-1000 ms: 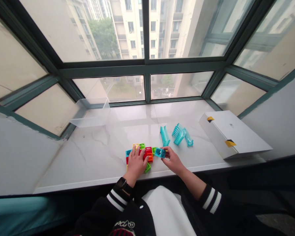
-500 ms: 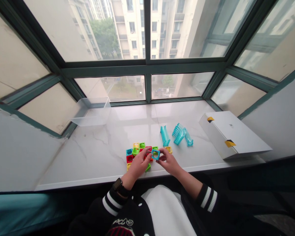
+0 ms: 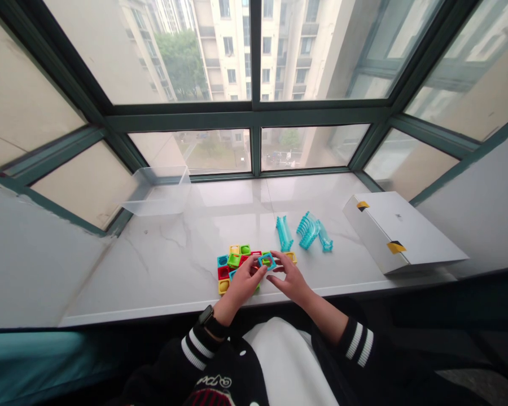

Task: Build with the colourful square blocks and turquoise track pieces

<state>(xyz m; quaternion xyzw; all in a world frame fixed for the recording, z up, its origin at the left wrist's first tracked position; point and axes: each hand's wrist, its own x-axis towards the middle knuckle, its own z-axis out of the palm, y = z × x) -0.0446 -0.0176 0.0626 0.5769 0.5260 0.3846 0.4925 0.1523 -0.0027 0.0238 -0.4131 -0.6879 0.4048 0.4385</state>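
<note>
A flat cluster of small square blocks [image 3: 228, 268] in red, yellow, green and blue lies near the front edge of a white marble sill [image 3: 173, 248]. Both hands pinch one blue square block [image 3: 266, 260] just above the cluster's right side. My left hand [image 3: 244, 281] grips its left edge with thumb and fingertips; my right hand [image 3: 291, 276] grips its right edge. A yellow block [image 3: 292, 257] shows beside my right fingers. Part of the cluster is hidden under my left hand.
Translucent blue curved track pieces [image 3: 308, 230] and a straight one [image 3: 284, 233] lie behind my right hand. A white flat box [image 3: 400, 231] sits at the right. A clear plastic bin [image 3: 161, 192] stands at the back left by the window.
My left hand lifted off the cluster and joined my right hand on the blue block. The block tipped from lying flat at the cluster's right end to being held up between both hands.
</note>
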